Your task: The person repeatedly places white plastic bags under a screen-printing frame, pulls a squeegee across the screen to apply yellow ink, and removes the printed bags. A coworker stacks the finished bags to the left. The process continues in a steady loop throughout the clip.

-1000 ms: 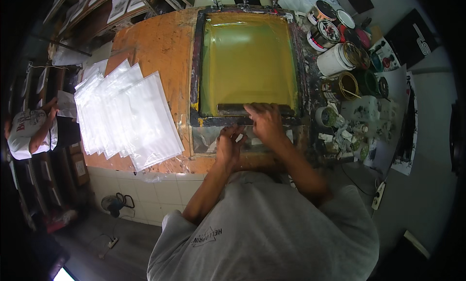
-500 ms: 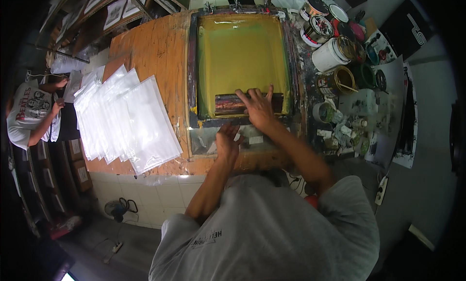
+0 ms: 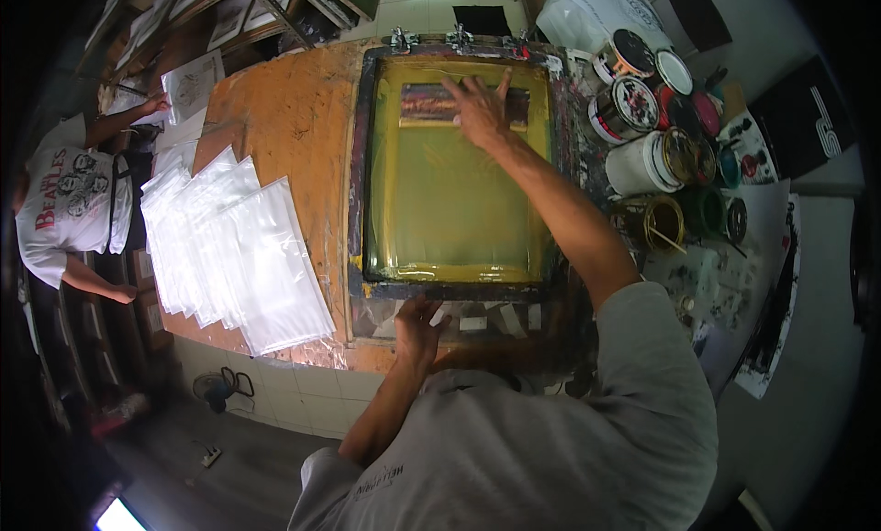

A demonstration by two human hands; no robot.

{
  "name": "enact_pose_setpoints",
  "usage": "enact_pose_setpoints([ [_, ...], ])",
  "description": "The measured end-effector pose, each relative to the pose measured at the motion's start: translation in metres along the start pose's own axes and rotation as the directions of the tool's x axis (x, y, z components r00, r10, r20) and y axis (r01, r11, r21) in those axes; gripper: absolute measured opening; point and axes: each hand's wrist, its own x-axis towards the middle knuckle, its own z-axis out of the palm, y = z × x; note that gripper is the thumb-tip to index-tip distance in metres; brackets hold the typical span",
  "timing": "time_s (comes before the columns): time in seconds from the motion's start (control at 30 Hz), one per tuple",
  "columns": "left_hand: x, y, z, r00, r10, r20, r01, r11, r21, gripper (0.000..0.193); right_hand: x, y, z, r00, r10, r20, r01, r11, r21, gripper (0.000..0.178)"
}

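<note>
My right hand (image 3: 482, 118) is at the far end of the printing screen, its fingers spread over a squeegee (image 3: 425, 107) and gripping it. The squeegee lies crosswise on the yellow-green mesh (image 3: 459, 210), its blade hidden. A dark, stained screen frame (image 3: 359, 178) surrounds the mesh. At the frame's near edge is my left hand (image 3: 419, 334), palm turned up, with the fingers extended against the edge and the thumb apart. Whether those fingertips reach under the frame cannot be made out.
Overlapping clear plastic bags (image 3: 275, 265) lie on the wooden table (image 3: 275, 109) to the left. Metal clamps (image 3: 459, 40) line the frame's far side. Paint cans (image 3: 629, 109) and tubs crowd the right. A co-worker (image 3: 78, 191) stands at far left beside a sheet (image 3: 193, 86).
My right hand has pushed the squeegee from the near end of the mesh to the far end. My left hand has come to the frame's near edge. The co-worker has shifted, one arm lowered.
</note>
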Motion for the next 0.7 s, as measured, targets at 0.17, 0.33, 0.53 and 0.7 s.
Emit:
enact_pose_setpoints([
  [0.17,0.001,0.000,-0.004,0.999,0.009,0.031,-0.008,0.999,-0.037,0.017,0.049,0.026,0.002,0.999,-0.003,0.051,0.002,1.000,0.025,0.077],
  [0.33,-0.007,0.001,-0.001,0.997,0.042,0.067,-0.036,0.995,-0.089,0.011,0.051,0.049,-0.015,0.985,0.030,0.171,-0.086,0.940,0.331,0.077],
  [0.53,0.002,-0.003,-0.019,0.975,0.100,0.197,-0.086,0.993,-0.083,0.018,-0.040,-0.012,-0.082,0.981,-0.010,0.195,-0.063,0.930,0.362,0.054],
  [0.7,-0.014,0.013,-0.017,0.930,0.141,0.340,-0.109,0.988,-0.112,0.010,-0.174,-0.094,-0.152,0.971,-0.126,0.204,0.047,0.934,0.353,0.054],
])
